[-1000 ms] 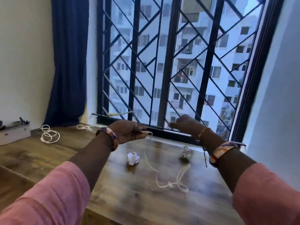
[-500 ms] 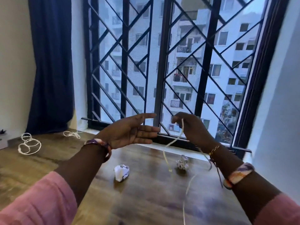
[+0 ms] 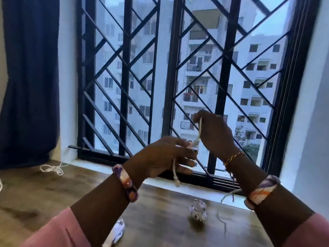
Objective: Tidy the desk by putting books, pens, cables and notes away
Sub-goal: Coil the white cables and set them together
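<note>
Both hands are raised above the wooden desk (image 3: 160,221), in front of the window. My right hand (image 3: 213,132) pinches a thin white cable (image 3: 199,129) that runs down to my left hand (image 3: 167,155). The left hand holds the cable's other stretch between thumb and fingers, and its plug end hangs below the palm. The cable's far part trails behind my right wrist toward the desk. Two crumpled paper notes lie on the desk, one (image 3: 198,211) under my right hand and one (image 3: 116,232) beside my left forearm.
Another tangled white cable (image 3: 52,169) lies at the desk's back left, near the window sill. A dark blue curtain (image 3: 30,82) hangs at the left. The black window grille (image 3: 170,86) stands right behind the hands. A white wall closes the right side.
My left hand, flat a moment ago, has closed on the cable. Both hands have come together and lifted the cable clear of the desk. The view has shifted right and tilted up.
</note>
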The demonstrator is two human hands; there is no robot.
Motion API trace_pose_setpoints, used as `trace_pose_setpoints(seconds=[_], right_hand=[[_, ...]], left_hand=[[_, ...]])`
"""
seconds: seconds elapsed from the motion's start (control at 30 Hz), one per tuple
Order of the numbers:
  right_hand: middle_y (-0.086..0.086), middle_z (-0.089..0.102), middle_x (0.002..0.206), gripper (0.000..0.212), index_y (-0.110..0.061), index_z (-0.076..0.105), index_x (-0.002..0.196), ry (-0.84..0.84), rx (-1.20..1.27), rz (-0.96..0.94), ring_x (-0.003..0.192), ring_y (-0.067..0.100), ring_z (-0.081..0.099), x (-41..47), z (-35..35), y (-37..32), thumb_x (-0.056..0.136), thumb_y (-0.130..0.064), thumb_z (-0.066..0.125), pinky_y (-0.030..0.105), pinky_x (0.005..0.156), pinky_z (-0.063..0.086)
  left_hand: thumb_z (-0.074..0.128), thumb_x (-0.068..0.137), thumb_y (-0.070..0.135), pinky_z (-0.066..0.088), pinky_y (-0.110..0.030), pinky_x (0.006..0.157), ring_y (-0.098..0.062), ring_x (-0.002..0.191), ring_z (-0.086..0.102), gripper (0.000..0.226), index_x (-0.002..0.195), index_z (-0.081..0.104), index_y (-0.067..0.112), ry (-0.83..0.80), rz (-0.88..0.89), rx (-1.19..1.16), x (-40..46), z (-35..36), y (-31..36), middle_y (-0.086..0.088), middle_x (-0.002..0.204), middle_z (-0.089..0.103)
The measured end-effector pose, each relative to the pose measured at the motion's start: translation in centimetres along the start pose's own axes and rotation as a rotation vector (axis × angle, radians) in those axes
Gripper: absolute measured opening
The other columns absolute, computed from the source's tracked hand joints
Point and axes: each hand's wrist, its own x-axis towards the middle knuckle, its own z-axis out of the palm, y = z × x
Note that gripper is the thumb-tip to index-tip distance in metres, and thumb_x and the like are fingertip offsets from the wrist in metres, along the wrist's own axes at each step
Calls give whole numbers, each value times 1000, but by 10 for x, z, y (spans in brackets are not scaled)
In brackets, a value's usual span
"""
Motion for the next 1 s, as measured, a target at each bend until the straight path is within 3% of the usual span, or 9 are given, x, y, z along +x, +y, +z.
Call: trace_pose_setpoints(seconds=[0.2,0.3,0.43,0.57,0.7,0.77,0.83,0.9,1.0], right_hand=[[15,65,85,22,-6,68,85,-151,109,109,79,27,62,16,-10,24,93,-10,48,32,69,48],[7,54,60,19,-9,66,72,-502,339,101,43,4,45,1,-2,13,89,-14,57,15,41,34],[-4,53,51,13,-17,66,75,-889,388,-58,38,0,42,-34,-5,-12,85,-25,62,17,40,37],[2,41,54,21,-13,66,73,-868,573,-64,41,5,35,-53,-19,-33,88,-27,60,20,41,32],[3,53,58,19,-13,71,85,-691,614,-200,46,13,46,-59,-38,-71,90,-24,56,26,48,40],[1,62,61,20,-13,72,84,-536,596,-251,50,9,53,-64,-48,-84,91,-24,56,27,54,43],[1,66,68,19,-14,72,82,-357,632,-241,59,9,57,-67,-54,-89,90,-21,56,26,60,45],[-7,64,69,15,-19,73,83,-223,728,-171,60,-1,54,-69,-60,-95,89,-22,59,16,59,42],[-14,53,48,15,-30,66,69,-106,917,-80,42,-1,46,-68,-68,-112,84,-29,65,18,47,35]], left_hand=[[51,86,26,41,-13,31,-2,21,33,28,64,54,8,1,42,-674,-1,-15,15,7,35,38],[39,96,15,46,-16,36,-3,26,40,38,62,49,5,202,208,-991,-9,-29,37,3,41,43],[27,93,-1,49,-18,52,-12,46,48,37,60,42,7,530,467,-1092,-35,-56,66,-4,48,46],[29,94,1,47,-20,53,-11,53,42,34,63,36,11,1020,629,-819,-68,-94,86,-1,45,47],[48,82,27,52,-32,75,-26,75,61,23,80,59,7,1479,497,558,-97,-104,59,-12,81,65],[58,85,17,48,-35,74,-33,80,64,19,91,61,0,1367,475,1174,-125,-92,47,-18,86,69],[60,85,10,52,-38,65,-31,71,66,9,86,58,2,960,365,1484,-157,-71,43,-17,76,69],[57,88,8,49,-28,54,-16,57,64,9,80,56,4,602,137,1404,-186,-43,43,-9,66,65],[43,97,8,43,-16,44,-6,41,50,20,84,57,3,454,49,702,-213,10,49,-2,55,57]])
